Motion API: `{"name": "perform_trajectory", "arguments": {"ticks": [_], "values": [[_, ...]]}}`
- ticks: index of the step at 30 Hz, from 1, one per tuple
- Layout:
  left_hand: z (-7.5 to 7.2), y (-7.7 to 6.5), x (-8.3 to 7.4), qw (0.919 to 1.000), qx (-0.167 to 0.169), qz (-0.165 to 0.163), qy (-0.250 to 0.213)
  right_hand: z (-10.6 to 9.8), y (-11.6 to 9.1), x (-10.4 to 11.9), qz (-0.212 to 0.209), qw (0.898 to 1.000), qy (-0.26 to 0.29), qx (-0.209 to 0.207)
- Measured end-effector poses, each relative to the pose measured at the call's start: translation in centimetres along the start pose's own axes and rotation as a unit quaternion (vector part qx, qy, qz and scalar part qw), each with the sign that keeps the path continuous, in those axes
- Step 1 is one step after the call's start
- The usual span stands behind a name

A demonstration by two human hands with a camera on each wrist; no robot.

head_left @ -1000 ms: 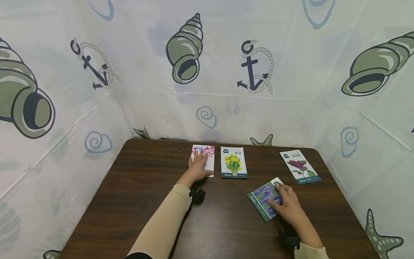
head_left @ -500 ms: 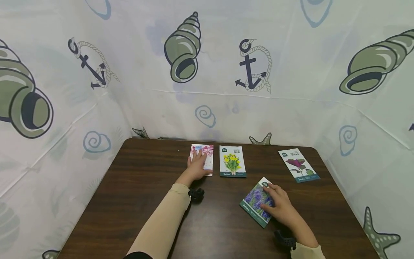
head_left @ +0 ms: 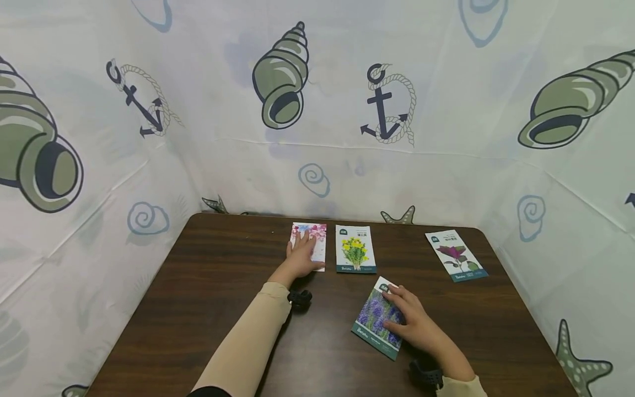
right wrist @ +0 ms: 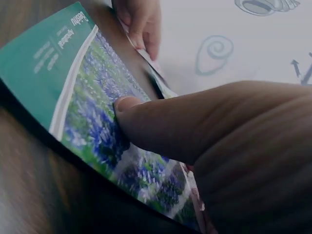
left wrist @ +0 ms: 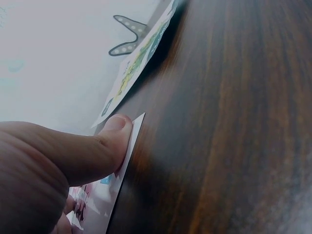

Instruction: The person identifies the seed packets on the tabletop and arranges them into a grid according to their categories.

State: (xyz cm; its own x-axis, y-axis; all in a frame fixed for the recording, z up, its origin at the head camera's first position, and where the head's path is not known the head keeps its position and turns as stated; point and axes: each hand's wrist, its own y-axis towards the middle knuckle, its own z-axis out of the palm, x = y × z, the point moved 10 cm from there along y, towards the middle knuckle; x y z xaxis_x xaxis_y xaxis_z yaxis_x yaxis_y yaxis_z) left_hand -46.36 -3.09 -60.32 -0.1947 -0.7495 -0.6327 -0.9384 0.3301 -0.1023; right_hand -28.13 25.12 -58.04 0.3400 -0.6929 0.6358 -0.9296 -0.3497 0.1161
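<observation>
Nearest, touching a purple-flower packet (head_left: 374, 315) with a loose right hand (head_left: 414, 322), then, with a spread left hand (head_left: 299, 259), a pink packet (head_left: 319, 238) beside a yellow-flower packet (head_left: 355, 251), and showing a magenta-flower packet (head_left: 456, 255) in the head view alone, atop a brown table (head_left: 168, 336) before shell-printed cloth (head_left: 223, 110).

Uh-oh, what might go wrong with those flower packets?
The purple-flower packet has a top corner close to the yellow-flower packet, so they might bump. The left hand rests on the pink-blossom packet, so a sideways move could drag it crooked.
</observation>
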Motion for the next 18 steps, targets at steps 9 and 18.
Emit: {"name": "perform_trajectory", "arguments": {"ticks": [9, 18], "values": [[-0.3, -0.3, -0.3, 1.0000, 0.002, 0.000, 0.007, 1.9, 0.6, 2.1, -0.027, 0.999, 0.005, 0.024], [-0.4, -0.3, -0.4, 1.0000, -0.006, 0.005, 0.003, 2.9, 1.2, 3.3, -0.033, 0.999, -0.003, 0.009]]}}
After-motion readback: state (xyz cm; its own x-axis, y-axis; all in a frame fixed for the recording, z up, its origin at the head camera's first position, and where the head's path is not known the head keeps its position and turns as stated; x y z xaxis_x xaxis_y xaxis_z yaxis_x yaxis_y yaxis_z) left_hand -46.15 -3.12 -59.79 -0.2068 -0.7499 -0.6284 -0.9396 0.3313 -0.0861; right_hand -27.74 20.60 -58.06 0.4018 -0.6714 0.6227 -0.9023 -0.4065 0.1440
